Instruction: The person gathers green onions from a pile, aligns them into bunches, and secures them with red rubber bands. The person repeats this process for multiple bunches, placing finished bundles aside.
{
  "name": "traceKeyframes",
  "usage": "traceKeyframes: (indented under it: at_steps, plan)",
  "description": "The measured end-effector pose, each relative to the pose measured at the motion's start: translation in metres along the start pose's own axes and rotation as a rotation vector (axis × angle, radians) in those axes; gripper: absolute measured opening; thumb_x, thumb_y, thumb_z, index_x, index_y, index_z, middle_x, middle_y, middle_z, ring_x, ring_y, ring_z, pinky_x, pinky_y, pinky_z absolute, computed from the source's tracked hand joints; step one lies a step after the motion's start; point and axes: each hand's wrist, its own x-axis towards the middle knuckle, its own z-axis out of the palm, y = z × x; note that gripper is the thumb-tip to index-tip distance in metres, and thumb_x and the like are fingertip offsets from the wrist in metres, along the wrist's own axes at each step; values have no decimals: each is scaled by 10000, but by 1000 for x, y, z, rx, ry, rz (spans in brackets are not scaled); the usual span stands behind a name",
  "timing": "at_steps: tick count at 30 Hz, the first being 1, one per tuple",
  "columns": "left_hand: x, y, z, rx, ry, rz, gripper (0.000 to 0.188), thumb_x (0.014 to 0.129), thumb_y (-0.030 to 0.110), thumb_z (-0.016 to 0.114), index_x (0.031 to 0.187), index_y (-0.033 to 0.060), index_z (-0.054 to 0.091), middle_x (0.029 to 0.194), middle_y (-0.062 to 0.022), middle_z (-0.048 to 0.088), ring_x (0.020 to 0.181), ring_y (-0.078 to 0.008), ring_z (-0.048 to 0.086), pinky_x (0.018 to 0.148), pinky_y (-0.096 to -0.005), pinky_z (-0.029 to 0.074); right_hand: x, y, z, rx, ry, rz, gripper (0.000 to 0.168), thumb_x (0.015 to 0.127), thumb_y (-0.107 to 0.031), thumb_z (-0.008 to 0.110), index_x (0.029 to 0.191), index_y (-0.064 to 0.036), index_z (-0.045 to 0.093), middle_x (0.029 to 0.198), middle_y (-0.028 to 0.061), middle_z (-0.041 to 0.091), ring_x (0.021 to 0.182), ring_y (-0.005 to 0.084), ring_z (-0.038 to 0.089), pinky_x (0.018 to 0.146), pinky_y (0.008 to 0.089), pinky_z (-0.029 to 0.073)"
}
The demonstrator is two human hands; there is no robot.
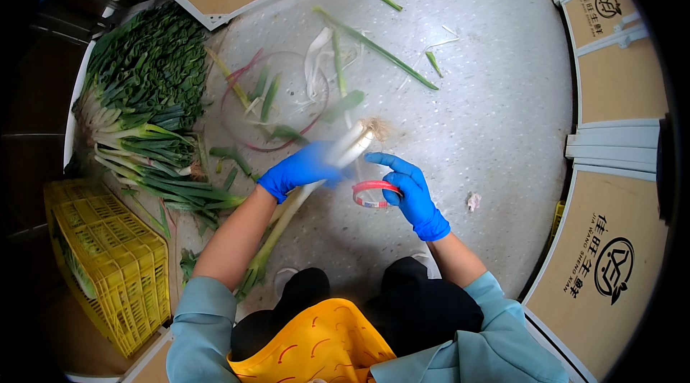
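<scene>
My left hand [302,170], in a blue glove, is closed around several thick white-stemmed Welsh onions [353,146]. Their root end points up and away from me, and the green leaves trail down beside my left knee. Motion blurs this hand and the stems. My right hand [412,191], gloved in blue too, holds a roll of red tape [375,185] at its lower fingers. The index finger of that hand reaches towards the white stems; whether it touches them I cannot tell.
A large heap of Welsh onions [148,67] lies at the left, near a yellow plastic crate [132,269]. A loop of pinkish-red strap [259,149] and leaf scraps [399,62] litter the speckled floor [501,81]. Tan panels [620,81] bearing writing stand at right.
</scene>
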Motion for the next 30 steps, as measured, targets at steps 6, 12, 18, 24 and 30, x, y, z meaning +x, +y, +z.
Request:
traceKeyframes:
  at_steps: [6,12,18,24,30]
  plan:
    - [-5,0,1,-64,-46,6,523,713,91,664,1185,-14,465,920,-101,632,741,-112,585,637,-237,477,2,1,0,-68,16,12,412,791,-85,395,1173,-55,545,597,-54,414,541,37,364,513,171,337]
    - [-6,3,11,-22,10,47,511,702,93,705,1154,-8,490,914,-76,622,782,-125,582,690,-267,476,4,4,6,-122,63,-63,398,788,-78,411,1157,-7,540,532,-44,374,478,42,314,460,188,270]
    - [-12,5,6,-19,73,53,489,704,121,711,1129,-10,509,898,-60,609,793,-126,574,712,-279,470,6,19,-6,-341,-23,-14,259,846,-172,527,1059,-53,614,683,-3,548,585,76,460,544,221,398]
    - [-9,-5,18,277,308,272,417,720,180,707,1054,10,526,860,-122,621,759,-199,608,686,-308,474,2,27,-5,-869,-32,-122,176,840,-186,585,920,-49,661,766,135,623,607,210,579,584,284,460]
    - [0,-29,59,761,598,96,337,768,243,661,1016,61,524,817,-171,602,726,-303,618,612,-366,473,-10,-19,34,-719,64,-332,156,834,-151,597,910,-29,658,615,93,553,533,92,475,514,239,408]
